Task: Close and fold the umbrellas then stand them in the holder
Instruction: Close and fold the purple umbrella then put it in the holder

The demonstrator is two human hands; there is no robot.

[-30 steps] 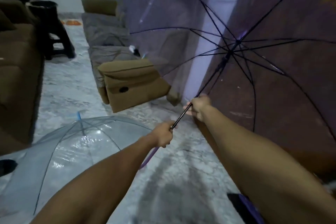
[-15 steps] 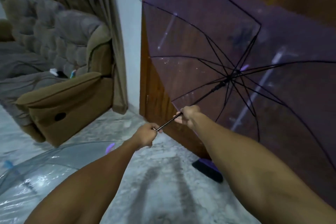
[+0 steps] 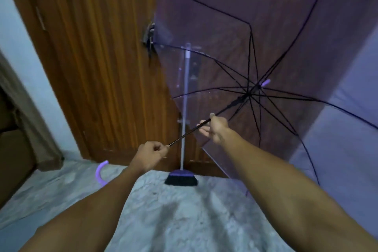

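An open umbrella with a clear purple canopy [image 3: 214, 37] and black ribs fills the upper right, its thin black shaft slanting down to the left. My right hand [image 3: 214, 129] is closed around the shaft below the runner. My left hand [image 3: 152, 154] grips the shaft's lower end, and the curved purple handle [image 3: 100, 173] sticks out below my left forearm. No holder is in view.
A wooden door [image 3: 92, 57] stands straight ahead with a latch [image 3: 150, 37] near the canopy's edge. A broom [image 3: 182, 177] leans against the door behind the shaft. A curtain [image 3: 26, 120] hangs at left over the grey marble floor [image 3: 184, 210].
The view has swung right from the sofas and the clear umbrella on the floor to the door. Both hands keep their grip on the shaft, and the canopy stays open.
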